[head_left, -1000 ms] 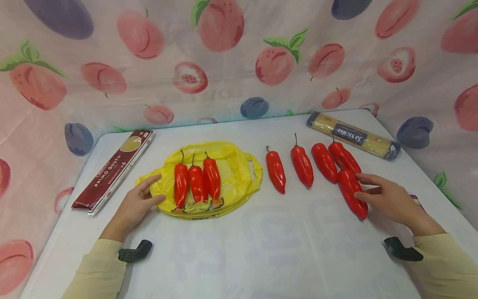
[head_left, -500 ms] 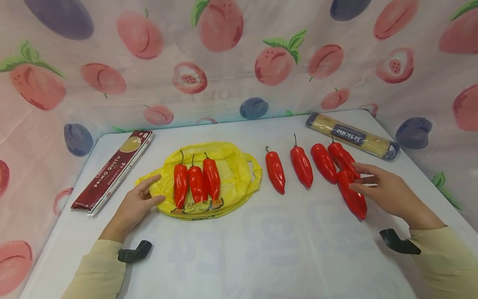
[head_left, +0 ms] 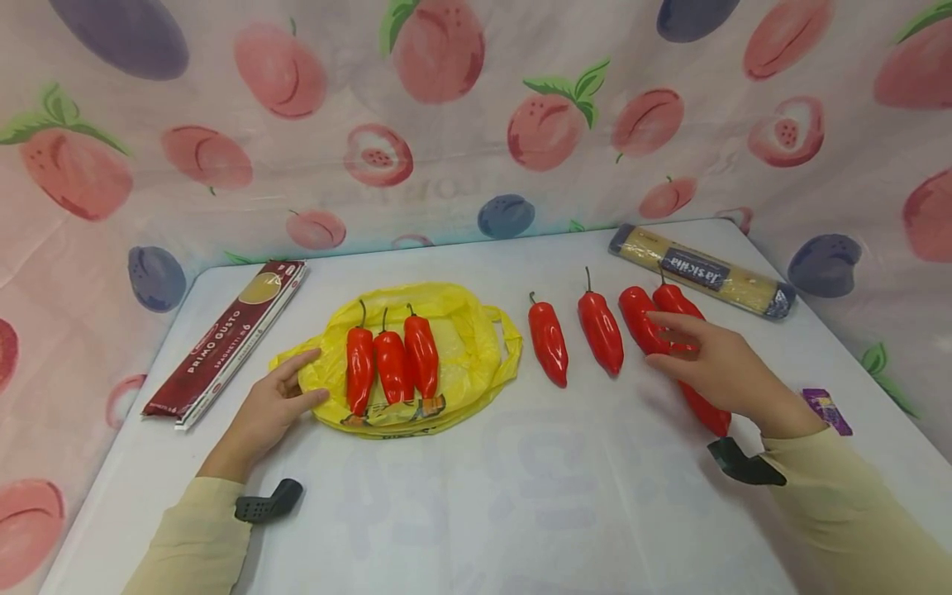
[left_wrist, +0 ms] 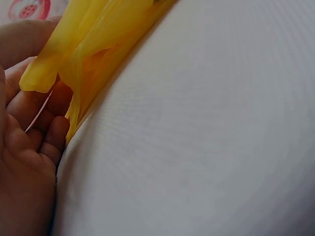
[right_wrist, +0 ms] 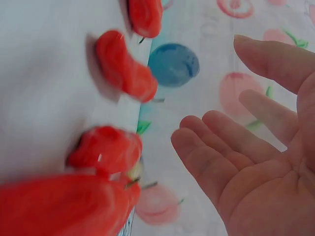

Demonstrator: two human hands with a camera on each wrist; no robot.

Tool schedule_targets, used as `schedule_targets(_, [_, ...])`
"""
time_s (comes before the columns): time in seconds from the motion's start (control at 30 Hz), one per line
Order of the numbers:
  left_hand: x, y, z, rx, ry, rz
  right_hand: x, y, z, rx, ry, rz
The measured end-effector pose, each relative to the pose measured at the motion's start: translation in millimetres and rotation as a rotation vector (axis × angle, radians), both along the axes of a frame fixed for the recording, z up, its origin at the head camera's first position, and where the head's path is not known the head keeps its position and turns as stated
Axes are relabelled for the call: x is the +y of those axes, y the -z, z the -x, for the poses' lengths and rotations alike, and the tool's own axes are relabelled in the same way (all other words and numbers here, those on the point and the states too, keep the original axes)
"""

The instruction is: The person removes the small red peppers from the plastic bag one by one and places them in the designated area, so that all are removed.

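Note:
A yellow plastic bag lies flat at left centre in the head view, with three red peppers on it. The left hand holds the bag's left edge; in the left wrist view the yellow film passes between thumb and curled fingers. To the right, several more red peppers lie in a loose row. Above the row's right end hovers the right hand, fingers extended and apart, holding nothing. It partly hides the rightmost peppers. In the right wrist view its palm shows bare beside the peppers.
A dark red spaghetti packet lies at the left table edge. Another spaghetti pack lies at the back right. A small purple packet sits beyond the right wrist. A fruit-print cloth hangs behind the white table.
The right hand has come off the front right pepper and moved left over the row, uncovering the purple packet. The left hand, bag and peppers look unmoved.

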State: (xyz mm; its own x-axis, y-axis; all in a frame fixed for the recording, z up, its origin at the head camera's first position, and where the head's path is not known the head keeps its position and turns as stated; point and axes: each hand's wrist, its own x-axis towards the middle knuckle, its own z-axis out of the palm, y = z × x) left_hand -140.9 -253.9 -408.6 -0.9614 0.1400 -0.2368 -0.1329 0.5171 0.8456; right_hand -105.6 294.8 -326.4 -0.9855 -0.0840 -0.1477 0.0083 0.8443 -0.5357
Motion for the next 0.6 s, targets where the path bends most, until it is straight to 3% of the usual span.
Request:
schedule_targets(0.3, [0.4,0.1,0.3,-0.005,-0.004,-0.002,-33.2,-3.6,9.8,0.008,-0.064,0.104])
schedule_targets(0.6, [-0.9,1.6,1.5,-0.014,0.003,-0.011,-62.7,4.6,19.9,0.036,-0.130,0.157])
